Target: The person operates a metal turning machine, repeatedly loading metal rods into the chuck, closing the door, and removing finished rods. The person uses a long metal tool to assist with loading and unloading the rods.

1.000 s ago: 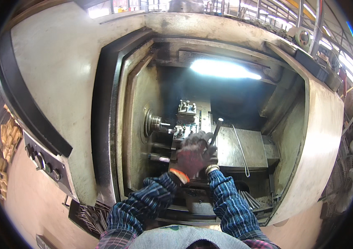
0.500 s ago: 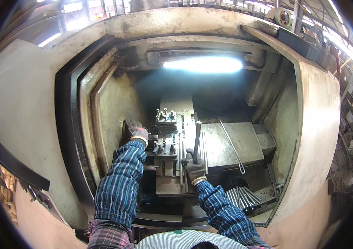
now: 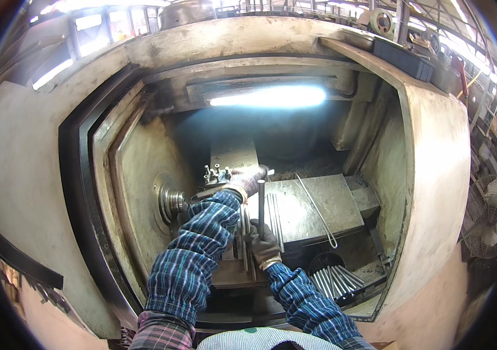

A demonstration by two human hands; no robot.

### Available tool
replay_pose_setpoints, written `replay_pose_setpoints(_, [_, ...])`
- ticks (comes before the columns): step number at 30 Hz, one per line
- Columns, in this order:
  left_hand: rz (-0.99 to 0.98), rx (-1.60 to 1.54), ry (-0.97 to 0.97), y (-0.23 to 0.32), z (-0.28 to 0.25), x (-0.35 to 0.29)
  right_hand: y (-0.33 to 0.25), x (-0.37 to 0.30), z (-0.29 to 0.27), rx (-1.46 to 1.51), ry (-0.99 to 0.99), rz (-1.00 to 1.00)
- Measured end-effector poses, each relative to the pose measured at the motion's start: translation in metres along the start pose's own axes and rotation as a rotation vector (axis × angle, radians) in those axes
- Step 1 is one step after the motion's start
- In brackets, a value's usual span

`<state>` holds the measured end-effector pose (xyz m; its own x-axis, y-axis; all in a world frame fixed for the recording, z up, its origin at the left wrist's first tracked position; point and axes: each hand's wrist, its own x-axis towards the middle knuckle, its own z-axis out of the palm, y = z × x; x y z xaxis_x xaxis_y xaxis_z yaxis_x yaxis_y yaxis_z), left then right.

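Right hand [image 3: 264, 245] clamped on upright dark rod [image 3: 261, 201], near centre. Left hand [image 3: 247, 181] laid on tool post [image 3: 218, 174], farther in; grip cannot be told.

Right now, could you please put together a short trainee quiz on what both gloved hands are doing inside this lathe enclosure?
1. True or false: the gloved right hand holds a dark metal rod upright.
2. Which does the gloved left hand reach? A) the round steel chuck B) the tool post area behind the flat metal cover plate
3. Fill in: a bundle of finished silver rods lies to the lower ____ of the right hand.

Key: 1 true; 2 B; 3 right
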<state>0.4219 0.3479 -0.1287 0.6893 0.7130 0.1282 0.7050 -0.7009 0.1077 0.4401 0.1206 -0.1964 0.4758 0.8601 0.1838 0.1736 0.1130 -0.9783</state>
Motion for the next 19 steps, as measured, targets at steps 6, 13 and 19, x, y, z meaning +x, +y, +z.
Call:
replay_pose_setpoints(6, [0.041, -0.654, 0.830, 0.051, -0.164, -0.093, 0.041, 0.011, -0.002, 0.025, 0.042, 0.067])
replay_pose_setpoints(13, [-0.118, -1.420, 1.049, 0.089, -0.240, -0.325, 0.045, 0.024, 0.005, -0.048, -0.065, 0.058])
replay_pose_setpoints(19, [-0.537, -1.076, 1.161, 0.090, -0.283, -0.466, 0.006, 0.082, -0.017, -0.058, -0.406, 0.234])
